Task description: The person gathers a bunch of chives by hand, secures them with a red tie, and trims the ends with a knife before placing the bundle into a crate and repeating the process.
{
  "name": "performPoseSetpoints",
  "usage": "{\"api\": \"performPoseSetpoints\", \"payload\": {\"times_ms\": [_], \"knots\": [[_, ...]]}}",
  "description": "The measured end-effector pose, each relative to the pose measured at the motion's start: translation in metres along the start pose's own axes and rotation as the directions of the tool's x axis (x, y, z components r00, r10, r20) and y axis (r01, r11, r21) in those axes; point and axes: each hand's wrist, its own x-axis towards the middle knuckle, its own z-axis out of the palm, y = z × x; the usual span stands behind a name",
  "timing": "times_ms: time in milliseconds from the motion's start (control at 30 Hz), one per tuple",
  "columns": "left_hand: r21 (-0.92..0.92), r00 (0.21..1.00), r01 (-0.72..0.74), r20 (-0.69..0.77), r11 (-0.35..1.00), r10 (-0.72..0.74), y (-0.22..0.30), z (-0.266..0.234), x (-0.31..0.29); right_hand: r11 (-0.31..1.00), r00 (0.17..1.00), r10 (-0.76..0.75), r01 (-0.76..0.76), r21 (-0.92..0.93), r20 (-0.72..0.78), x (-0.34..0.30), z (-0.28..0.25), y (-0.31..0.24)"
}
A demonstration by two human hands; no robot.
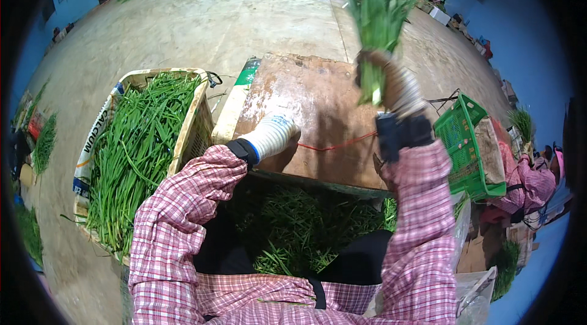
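My right hand (385, 74), in a glove with a pale ribbed cuff, is closed around a bunch of Chinese chives (382, 13). The bunch is upright over the far right of a wet brown wooden board (342, 166), leaves up and pale cut ends down, slightly blurred. Low over the board's left part is my left hand (284, 151), bent down at the wrist below its white cuff. Its fingers are mostly hidden. A thin red string (330, 148) lies across the board between my hands; whether the left one touches it, I cannot tell.
A pale crate (202, 89) heaped with long green leaves stands left of the board. To the right is a green plastic basket (465, 147), with a person in a pink checked sleeve (532, 181) beyond. Loose leaves (293, 221) lie below the board's near edge.
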Motion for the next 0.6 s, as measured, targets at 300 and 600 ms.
{"api": "performPoseSetpoints", "payload": {"times_ms": [300,600], "knots": [[-0.053,0.990,0.140,-0.025,0.989,-0.141,-0.032,0.005,-0.018,0.778,0.790,0.612,-0.607,0.161,0.025,-0.056,0.031,0.156],[-0.036,0.984,0.148,-0.099,0.988,-0.151,-0.029,-0.015,-0.042,0.425,0.988,0.120,-0.141,-0.894,-0.098,-0.104,-0.032,0.132]]}}
